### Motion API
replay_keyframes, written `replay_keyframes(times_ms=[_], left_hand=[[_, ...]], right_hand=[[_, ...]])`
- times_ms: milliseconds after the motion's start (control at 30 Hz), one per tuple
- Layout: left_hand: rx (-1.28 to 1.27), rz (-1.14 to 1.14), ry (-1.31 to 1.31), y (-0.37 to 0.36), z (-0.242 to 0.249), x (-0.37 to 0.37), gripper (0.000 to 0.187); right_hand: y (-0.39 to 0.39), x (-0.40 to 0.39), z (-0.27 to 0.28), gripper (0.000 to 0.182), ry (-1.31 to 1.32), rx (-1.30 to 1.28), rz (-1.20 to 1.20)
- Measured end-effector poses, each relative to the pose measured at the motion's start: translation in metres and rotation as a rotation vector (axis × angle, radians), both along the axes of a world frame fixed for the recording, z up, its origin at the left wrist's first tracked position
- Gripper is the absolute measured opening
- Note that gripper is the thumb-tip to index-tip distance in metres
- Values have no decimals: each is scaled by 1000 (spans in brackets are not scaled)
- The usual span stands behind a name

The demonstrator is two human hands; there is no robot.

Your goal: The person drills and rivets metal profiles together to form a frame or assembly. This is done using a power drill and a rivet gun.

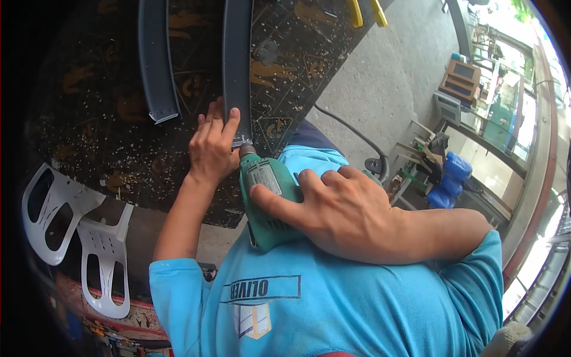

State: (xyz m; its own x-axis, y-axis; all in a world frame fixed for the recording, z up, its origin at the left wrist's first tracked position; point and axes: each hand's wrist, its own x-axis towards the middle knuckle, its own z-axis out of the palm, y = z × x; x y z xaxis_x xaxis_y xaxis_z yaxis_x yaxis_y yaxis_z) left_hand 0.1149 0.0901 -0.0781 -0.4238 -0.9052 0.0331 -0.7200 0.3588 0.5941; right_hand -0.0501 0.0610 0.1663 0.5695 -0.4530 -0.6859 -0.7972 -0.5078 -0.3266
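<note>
My right hand [351,208] is wrapped round a green power drill [267,196], held close to the blue shirt. The drill's chuck [245,150] points at the near end of a dark grey channel strip [238,65], with small shavings at the contact spot. My left hand [215,140] grips that strip near its end, thumb over the top and fingers along its left side. Whether a bit is inside the strip is hidden. A second dark grey channel strip [157,59] lies to the left, untouched.
The dark work table [107,149] is strewn with pale shavings. Yellow handles [366,13] lie at its far right edge. A black cord [357,134] hangs at the right. White plastic chairs [107,262] stand at the left; frames and a blue wrapped bundle [449,178] are at the right.
</note>
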Motion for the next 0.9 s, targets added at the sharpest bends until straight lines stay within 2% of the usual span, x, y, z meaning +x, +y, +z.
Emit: replay_keyframes(times_ms=[100, 300, 433, 467, 567, 600, 800, 900], left_hand=[[-12, 5, -1, 1, 1, 1, 66], [9, 30, -24, 4, 3, 4, 65], [0, 14, -26, 7, 0, 4, 65], [-4, -5, -33, 6, 0, 5, 65], [36, -2, -9, 7, 2, 2, 70], [46, 9, 4, 5, 1, 2, 70], [73, 25, -16, 2, 10, 0, 72], [68, 51, -17, 4, 7, 0, 72]], right_hand=[[2, 1, 2, 51, 80, 104, -49], [-2, 3, 3, 53, 111, 135, -3], [-2, 2, 1, 67, 93, 127, -102], [-3, 1, 1, 71, 66, 129, -140], [-10, -4, -1, 68, -24, 88, -182], [-14, -6, -2, 76, -42, 95, -214], [-12, -28, -2, 86, -148, 122, -385], [-10, -37, 26, 87, -170, 95, -422]])
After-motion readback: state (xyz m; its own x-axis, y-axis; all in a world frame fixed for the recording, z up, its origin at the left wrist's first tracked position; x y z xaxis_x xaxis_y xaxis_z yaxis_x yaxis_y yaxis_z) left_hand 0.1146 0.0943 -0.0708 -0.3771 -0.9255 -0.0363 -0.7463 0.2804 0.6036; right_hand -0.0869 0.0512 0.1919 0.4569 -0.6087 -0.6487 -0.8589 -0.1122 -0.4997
